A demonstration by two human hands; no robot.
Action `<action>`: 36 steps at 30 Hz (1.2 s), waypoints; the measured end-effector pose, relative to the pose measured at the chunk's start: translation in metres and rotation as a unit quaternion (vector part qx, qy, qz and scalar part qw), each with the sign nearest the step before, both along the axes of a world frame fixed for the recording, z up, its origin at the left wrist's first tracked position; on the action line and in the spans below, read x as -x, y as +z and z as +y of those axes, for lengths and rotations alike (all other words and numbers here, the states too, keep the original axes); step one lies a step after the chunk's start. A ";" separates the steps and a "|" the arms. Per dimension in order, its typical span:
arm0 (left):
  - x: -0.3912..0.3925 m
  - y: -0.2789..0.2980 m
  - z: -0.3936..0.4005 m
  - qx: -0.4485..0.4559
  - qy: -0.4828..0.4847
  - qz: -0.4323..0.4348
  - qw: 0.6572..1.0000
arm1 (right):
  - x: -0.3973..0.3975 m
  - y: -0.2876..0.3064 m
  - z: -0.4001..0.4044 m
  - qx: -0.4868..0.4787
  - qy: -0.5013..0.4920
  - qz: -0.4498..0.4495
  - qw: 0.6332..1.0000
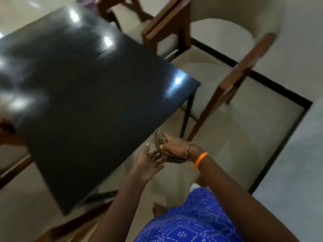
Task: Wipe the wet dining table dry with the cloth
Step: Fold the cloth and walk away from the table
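Gripping the bunched cloth (161, 147) tight, the right hand (174, 145) hovers off the table (83, 95) edge; the left hand (148, 165) beside it is spread, empty. Flatten it before wiping.

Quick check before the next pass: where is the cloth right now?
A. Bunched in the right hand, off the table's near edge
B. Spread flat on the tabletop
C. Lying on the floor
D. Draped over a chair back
A: the striped cloth is bunched in the right hand beside the near edge of the black table, not on it, while the left hand reaches toward it with fingers spread.
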State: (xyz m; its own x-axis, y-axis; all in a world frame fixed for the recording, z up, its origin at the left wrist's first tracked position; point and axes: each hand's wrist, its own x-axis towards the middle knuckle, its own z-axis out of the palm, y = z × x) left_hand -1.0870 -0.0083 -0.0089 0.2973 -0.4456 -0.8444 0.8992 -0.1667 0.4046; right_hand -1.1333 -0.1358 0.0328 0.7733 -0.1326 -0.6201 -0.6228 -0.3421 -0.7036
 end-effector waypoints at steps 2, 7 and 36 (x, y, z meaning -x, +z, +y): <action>0.001 0.004 -0.050 0.020 -0.061 -0.002 0.998 | 0.016 0.003 -0.045 0.050 -0.016 -0.018 0.998; 0.024 0.012 -0.176 0.066 -0.184 -0.029 0.980 | 0.058 0.001 -0.148 0.159 -0.065 -0.032 0.985; 0.022 0.023 -0.834 0.099 -0.296 -0.101 0.945 | 0.108 -0.020 -0.767 -0.019 -0.553 -0.122 0.824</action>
